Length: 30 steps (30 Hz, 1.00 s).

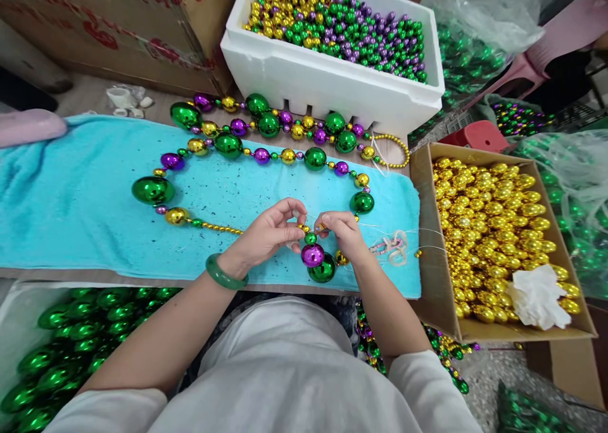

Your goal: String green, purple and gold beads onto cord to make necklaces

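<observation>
A long bead necklace [260, 156] of green, purple and gold balls loops over the blue towel [99, 205]. My left hand [278, 227] pinches the strand by small gold beads, fingers closed. Close beside it, my right hand [342, 230] is closed on the thin clear string, which trails off to the right. Below the fingers hang a small green bead [310, 238], a purple ball [312, 255] and a large green ball [322, 268]. A green bangle [226, 273] circles my left wrist. Near my right hand lie scissors [396, 248] with pale handles.
Behind the towel stands a white foam box [327, 72] of mixed beads. On the right is a cardboard box [430, 243] of gold balls with a crumpled white tissue [540, 297]. More green balls [80, 332] fill a container at lower left. Another strand [268, 124] lies at the towel's back edge.
</observation>
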### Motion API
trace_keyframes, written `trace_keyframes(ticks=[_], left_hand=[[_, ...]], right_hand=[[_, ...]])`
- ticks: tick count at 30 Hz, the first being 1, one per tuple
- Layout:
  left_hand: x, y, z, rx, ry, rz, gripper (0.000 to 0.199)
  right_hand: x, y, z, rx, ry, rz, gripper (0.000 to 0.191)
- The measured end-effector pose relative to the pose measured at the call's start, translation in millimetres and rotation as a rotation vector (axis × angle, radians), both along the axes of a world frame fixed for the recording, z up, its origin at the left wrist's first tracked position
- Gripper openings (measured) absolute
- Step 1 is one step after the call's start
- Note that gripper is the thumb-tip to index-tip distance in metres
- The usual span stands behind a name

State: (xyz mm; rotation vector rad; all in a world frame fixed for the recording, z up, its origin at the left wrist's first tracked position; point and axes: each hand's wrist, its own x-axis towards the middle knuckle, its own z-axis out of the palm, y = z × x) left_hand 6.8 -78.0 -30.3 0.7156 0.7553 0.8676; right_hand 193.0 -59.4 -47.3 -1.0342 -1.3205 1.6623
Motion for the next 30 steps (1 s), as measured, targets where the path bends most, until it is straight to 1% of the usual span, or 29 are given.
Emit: trace_keyframes(ticks=[7, 20, 25, 30], left_hand=[[1.1, 0.0, 0.9, -0.01, -0.006, 0.0, 0.037], [2.7, -0.5, 0.8, -0.015, -0.001, -0.001, 0.039], [1.8, -1.3, -0.7, 0.023, 0.004, -0.012, 0.037], [-0.6, -1.2, 2.7, 0.089, 0.001, -0.032, 0.038]], right_hand=[[1.2, 2.7, -3.2, 0.094, -0.056, 0.035, 0.045], [1.8, 4.2, 0.3, 0.114, -0.108, 0.09, 0.049], [3.7, 4.6, 2.6, 0.215, -0.121, 0.088, 0.048], [5.3, 3.6, 9.8, 0.306, -0.162, 0.097, 0.048]])
